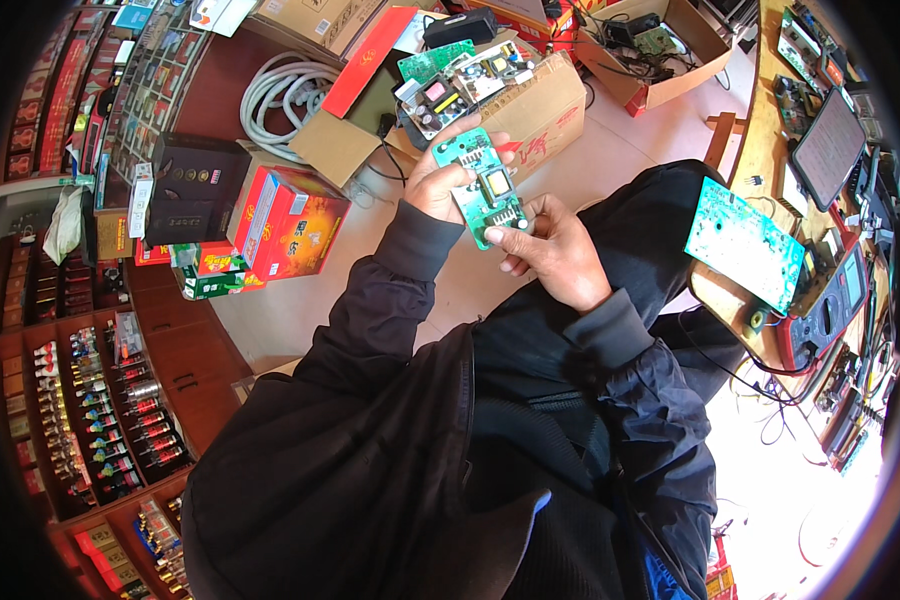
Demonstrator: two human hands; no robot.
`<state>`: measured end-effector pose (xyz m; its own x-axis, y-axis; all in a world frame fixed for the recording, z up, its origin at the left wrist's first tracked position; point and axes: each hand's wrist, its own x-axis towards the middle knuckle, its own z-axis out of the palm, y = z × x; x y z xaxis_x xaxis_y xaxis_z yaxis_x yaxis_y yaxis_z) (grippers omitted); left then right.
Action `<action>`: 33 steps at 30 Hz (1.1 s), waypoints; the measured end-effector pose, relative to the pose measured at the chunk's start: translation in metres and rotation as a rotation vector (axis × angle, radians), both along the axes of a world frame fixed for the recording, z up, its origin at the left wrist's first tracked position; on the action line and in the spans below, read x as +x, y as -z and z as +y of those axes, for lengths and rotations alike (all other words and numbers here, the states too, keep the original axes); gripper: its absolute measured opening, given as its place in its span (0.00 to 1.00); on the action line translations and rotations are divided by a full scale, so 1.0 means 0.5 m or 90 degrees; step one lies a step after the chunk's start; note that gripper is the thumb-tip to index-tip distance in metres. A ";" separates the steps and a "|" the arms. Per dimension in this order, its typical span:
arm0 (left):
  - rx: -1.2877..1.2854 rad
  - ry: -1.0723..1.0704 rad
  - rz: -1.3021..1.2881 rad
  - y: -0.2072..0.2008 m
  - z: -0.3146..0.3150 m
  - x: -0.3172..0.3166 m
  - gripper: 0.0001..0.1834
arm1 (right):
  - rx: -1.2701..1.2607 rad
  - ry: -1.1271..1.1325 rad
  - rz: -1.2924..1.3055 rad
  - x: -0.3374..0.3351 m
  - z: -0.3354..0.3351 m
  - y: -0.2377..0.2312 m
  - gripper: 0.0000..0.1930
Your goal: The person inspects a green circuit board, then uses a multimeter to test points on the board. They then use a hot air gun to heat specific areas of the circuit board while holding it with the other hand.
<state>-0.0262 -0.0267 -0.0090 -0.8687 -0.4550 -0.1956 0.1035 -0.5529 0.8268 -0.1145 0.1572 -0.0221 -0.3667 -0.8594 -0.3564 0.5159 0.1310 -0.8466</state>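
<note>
A small green circuit board (473, 200) with a yellow-cored transformer and metal heat sinks is held up between both hands over the floor. My left hand (438, 183) grips its upper left side, thumb lying on the component face. At the lower right end, my right hand (562, 252) pinches the board's edge between thumb and fingers. Just beyond the hands, a cardboard box (545, 115) bears more circuit boards (438, 103) with parts on them, along with a black power adapter (459, 28).
To the right, a wooden bench (735, 300) carries a large green board (745, 243), a red-and-grey multimeter (828, 305) and cables. An open box (660, 85) of electronics stands at the back. Coiled white hose (282, 103) and red boxes (295, 225) lie left, by shelves (90, 400) of bottles.
</note>
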 end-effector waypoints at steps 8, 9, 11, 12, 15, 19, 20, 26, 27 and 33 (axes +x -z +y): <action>0.105 0.045 0.103 0.004 -0.008 0.004 0.42 | -0.003 0.006 0.001 0.001 0.000 0.001 0.22; 0.147 0.046 0.112 0.002 -0.007 0.006 0.41 | -0.003 0.005 0.001 0.001 0.000 0.001 0.22; 0.204 0.044 0.120 0.000 -0.004 0.009 0.40 | -0.004 0.005 0.004 0.001 0.000 0.001 0.22; 0.218 0.040 0.118 -0.001 -0.002 0.010 0.39 | -0.004 0.005 0.004 0.001 0.001 0.001 0.22; 0.221 0.044 0.113 -0.005 0.000 0.011 0.37 | -0.007 0.006 0.007 0.002 0.001 0.001 0.22; 0.207 0.052 0.110 -0.004 0.000 0.011 0.35 | -0.003 -0.002 0.019 0.000 0.001 0.001 0.23; 0.207 0.051 0.106 -0.002 0.000 0.011 0.35 | 0.002 -0.005 0.023 0.000 0.002 0.001 0.23; 0.200 0.034 0.088 0.005 0.001 0.010 0.34 | -0.004 -0.009 0.015 -0.002 0.002 0.000 0.24; 0.198 0.032 0.085 0.006 0.001 0.011 0.34 | -0.005 -0.009 0.014 -0.002 0.002 0.000 0.24; 0.185 0.035 0.084 0.007 0.000 0.011 0.34 | -0.010 -0.007 0.012 -0.001 0.001 -0.001 0.25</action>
